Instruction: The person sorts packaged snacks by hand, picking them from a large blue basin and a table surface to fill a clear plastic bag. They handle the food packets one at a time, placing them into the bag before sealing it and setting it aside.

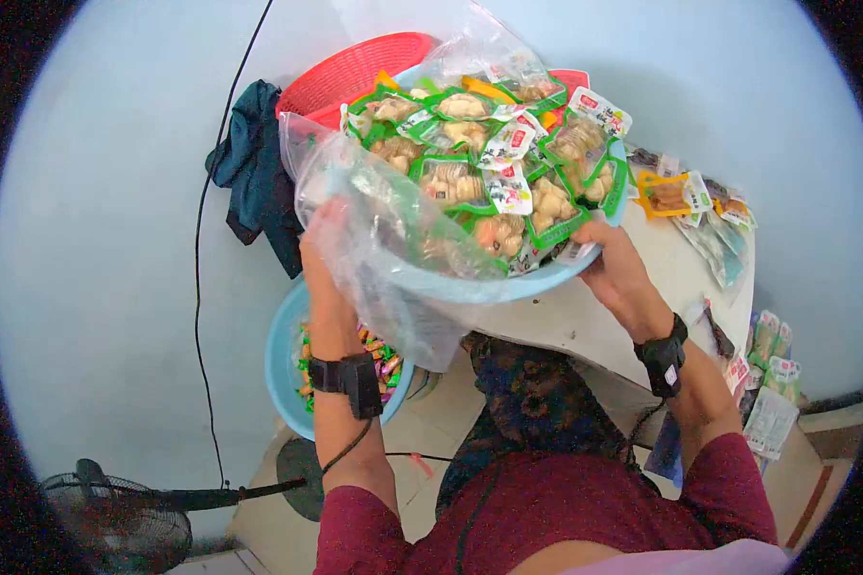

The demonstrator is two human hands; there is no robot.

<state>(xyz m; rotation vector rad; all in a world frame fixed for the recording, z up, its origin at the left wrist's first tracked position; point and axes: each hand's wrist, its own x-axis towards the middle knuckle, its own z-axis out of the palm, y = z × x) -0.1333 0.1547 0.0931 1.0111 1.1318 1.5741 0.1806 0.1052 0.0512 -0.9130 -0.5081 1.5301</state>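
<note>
A light blue basin [532, 285] heaped with snack packets [451, 184] is between my hands at the white table. The packets have green edges and clear windows over pale pieces. My right hand [616, 264] is closed on the basin's near right rim, thumb on the inner side. On the left side, my left hand [328, 228] grips the rim, its fingers partly covered by a clear plastic bag [360, 201]. That bag drapes over the left rim and hangs down in front. Whether the basin's underside touches the table is hidden.
Behind the basin stands a red basket [355, 72]. Orange packets [664, 195] lie on the white table [662, 287]. Below left, another blue basin [283, 359] holds small wrapped pieces. A fan [115, 522], dark cloth [264, 172] and hanging cable [199, 259] are at left.
</note>
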